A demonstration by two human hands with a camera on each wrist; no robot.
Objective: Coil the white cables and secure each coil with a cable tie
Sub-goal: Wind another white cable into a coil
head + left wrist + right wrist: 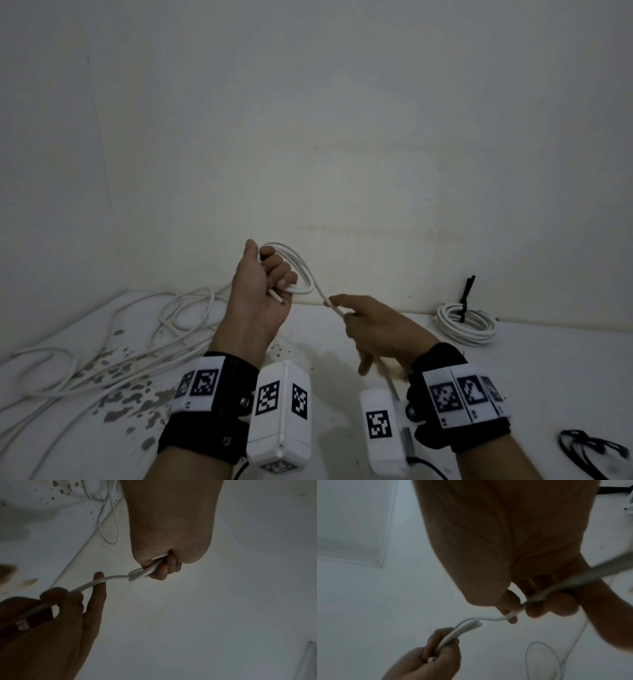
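The left hand (263,287) grips a small white cable (301,270) coil above the stained white table (513,377); the right hand (380,329) pinches its tail. A tied coil (467,320) lies by the wall (342,137), loose cables (137,335) left.

**No readable text in any view**

No word, number, brand or label can be read in these pictures. The only printed signs are black-and-white square code markers, in the lower part of the head view. Some stand on the white band of the left wrist strap (202,383), some on the white band of the right wrist strap (462,394), and some on the two white camera boxes (281,407) between the wrists. They are patterns only, without letters. The two wrist views show no writing on anything.
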